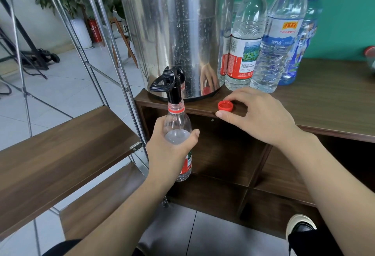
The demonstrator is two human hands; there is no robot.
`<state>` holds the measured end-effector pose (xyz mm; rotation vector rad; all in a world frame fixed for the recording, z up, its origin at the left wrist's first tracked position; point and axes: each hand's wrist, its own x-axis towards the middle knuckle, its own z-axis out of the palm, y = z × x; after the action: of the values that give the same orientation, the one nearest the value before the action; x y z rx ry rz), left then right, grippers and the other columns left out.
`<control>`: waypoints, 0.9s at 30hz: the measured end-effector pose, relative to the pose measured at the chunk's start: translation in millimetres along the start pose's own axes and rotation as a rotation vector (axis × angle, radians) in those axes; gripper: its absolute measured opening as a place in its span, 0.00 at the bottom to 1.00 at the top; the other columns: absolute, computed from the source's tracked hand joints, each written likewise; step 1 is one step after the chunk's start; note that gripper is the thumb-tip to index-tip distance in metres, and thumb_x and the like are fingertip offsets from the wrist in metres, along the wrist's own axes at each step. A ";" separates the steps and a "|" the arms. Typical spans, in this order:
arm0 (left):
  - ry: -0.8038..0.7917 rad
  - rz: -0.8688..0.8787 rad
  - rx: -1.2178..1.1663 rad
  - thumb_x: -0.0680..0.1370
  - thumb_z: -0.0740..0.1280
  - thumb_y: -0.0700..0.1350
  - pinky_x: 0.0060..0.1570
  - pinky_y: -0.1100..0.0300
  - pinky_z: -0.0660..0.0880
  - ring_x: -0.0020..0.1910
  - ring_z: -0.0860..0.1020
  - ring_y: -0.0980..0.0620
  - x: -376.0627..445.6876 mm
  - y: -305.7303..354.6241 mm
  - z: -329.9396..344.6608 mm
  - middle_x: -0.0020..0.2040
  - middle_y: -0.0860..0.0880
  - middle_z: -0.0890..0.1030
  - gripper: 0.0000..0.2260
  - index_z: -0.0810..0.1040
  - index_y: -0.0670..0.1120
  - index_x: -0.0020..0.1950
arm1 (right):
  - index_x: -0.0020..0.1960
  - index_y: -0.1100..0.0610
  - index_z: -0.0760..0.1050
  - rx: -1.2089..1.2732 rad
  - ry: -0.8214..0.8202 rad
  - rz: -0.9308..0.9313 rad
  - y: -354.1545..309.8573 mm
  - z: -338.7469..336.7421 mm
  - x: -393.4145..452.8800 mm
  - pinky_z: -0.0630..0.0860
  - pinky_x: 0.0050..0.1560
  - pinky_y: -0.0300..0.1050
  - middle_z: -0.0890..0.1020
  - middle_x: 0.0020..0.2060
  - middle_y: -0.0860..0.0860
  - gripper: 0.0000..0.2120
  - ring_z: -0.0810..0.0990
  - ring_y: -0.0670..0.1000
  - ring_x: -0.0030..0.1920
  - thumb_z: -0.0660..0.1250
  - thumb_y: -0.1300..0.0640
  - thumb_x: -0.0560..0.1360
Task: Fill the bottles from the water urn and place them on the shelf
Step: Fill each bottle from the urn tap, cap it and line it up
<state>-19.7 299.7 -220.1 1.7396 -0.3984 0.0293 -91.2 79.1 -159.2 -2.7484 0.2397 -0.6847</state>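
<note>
Both of our forearms reach up from the bottom of the frame. Our left hand, at centre, wraps its fingers and thumb round a clear plastic bottle and holds it upright with its open mouth right under the black spout of the water urn. This bottle has a red ring at the neck and a red and white label low on its body, mostly hidden by our hand; water shows about level with our thumb, with the shoulder above it clear.

Our right hand, right of centre, rests on the edge of the dark wooden cabinet top, its fingertips lightly pinching a loose red cap that lies open side up.

Shiny steel, beaded with droplets, the urn stands on the cabinet at upper centre. Just to its right stands a row of capped bottles, with red, white and blue caps. A wooden shelf on a metal frame fills the lower left.
</note>
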 end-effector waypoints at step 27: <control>0.024 0.011 0.012 0.69 0.81 0.56 0.57 0.49 0.82 0.53 0.82 0.57 1.4 2.3 -1.6 0.52 0.57 0.83 0.22 0.76 0.58 0.59 | 0.58 0.42 0.79 0.003 0.014 -0.005 0.6 0.8 -0.8 0.69 0.52 0.43 0.78 0.58 0.38 0.21 0.76 0.44 0.59 0.64 0.30 0.74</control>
<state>-18.7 300.5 -217.2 1.7472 -0.3914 0.0606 -91.6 78.9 -160.4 -2.7428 0.2349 -0.7053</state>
